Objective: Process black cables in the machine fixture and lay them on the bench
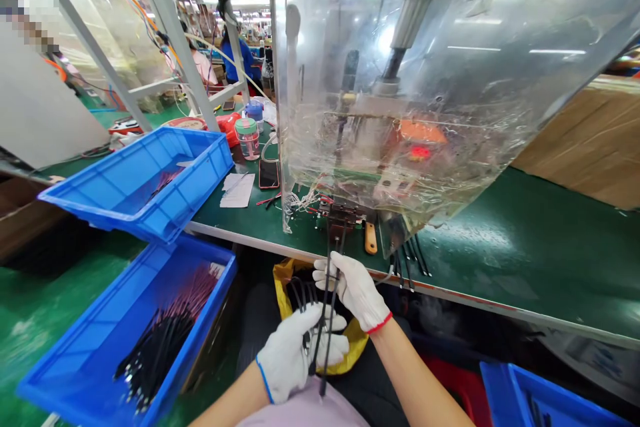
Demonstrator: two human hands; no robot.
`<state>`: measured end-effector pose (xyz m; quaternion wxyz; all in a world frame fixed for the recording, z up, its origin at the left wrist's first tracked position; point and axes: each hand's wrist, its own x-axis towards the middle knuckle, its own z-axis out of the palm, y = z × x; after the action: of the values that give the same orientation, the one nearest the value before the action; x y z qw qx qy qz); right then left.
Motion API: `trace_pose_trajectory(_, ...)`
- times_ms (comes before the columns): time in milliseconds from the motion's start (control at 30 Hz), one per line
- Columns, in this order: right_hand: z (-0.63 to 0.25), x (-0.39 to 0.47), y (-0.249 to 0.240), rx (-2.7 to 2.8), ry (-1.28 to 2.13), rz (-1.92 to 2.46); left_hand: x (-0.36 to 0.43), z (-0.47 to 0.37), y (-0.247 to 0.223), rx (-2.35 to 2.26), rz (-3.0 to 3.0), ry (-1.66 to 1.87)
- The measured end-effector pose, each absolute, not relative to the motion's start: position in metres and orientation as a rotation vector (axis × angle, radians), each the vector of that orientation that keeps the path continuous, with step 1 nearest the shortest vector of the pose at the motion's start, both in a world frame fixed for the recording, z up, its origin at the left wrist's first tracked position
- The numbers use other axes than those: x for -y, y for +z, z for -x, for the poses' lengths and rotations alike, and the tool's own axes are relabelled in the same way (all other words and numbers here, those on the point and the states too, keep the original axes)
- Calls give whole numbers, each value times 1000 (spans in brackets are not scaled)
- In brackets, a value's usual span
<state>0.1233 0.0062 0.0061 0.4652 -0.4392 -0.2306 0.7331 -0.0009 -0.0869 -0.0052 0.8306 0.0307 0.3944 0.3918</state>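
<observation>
Both of my hands wear white knit gloves. My left hand (pixel 296 350), with a blue cuff, is closed around black cables (pixel 321 321) low in front of my body. My right hand (pixel 356 285), with a red cuff, pinches the same cables farther up, at the table edge. Two long strands run from my hands to a dark metal fixture (pixel 344 212) beneath a clear plastic shield (pixel 470 73). Other black cables (pixel 297 290) curve up behind my left hand, over a yellow bag (pixel 283 275). Where the strands end at the fixture is hard to make out.
A blue bin (pixel 223 283) with bundled black and reddish wires stands lower left, below another blue bin (pixel 200 197). On the green table (pixel 535 240) are a wooden handle (pixel 371 239), black cables (pixel 423 257), a phone (pixel 269 174) and a jar (pixel 248 140). Cardboard (pixel 590 140) stands at right.
</observation>
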Motion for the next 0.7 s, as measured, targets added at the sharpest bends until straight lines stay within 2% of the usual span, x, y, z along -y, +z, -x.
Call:
trace_pose_trajectory(233,-126,-26,27,673,1620,1069,92,1,-18,-649,-92,801)
trace_pose_trajectory(367,-128,-12,32,640,1719,957,93,5,-24,-760,-156,821)
trace_pose_trajectory(467,-128,0,27,579,1768,918,99,11,-30,-846,-187,815)
trace_pose_trajectory(700,-131,-7,5,488,1654,912,109,22,-41,-930,-197,895)
